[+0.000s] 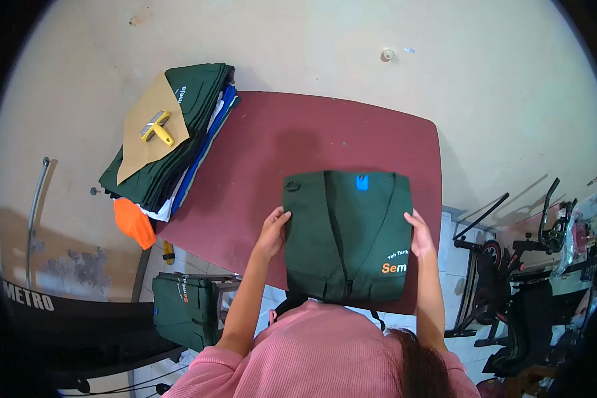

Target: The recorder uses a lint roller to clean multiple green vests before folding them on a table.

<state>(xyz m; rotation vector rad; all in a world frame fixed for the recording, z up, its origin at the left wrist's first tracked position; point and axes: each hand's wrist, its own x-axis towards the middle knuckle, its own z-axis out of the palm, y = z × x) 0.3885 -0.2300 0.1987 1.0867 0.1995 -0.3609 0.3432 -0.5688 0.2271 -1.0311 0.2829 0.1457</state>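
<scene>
A dark green apron point(348, 239), folded into a near-square, lies over the near part of the red table in front of me. It carries white and orange lettering, a small blue label at its far edge and black straps at its near edge. My left hand point(274, 232) pinches its left side, thumb on top and the other fingers partly hidden beneath. On the opposite side my right hand point(419, 234) grips the right edge in the same way. Both hands are closed on the cloth at about the same height.
The red table point(265, 142) bears a tall stack of folded garments point(209, 109) at its far left, topped by brown card point(139, 142) and a yellow-handled scraper point(158, 129). Orange cloth point(134, 222) hangs below. More green folded garments point(184, 308) sit at left; exercise equipment point(504, 265) stands right.
</scene>
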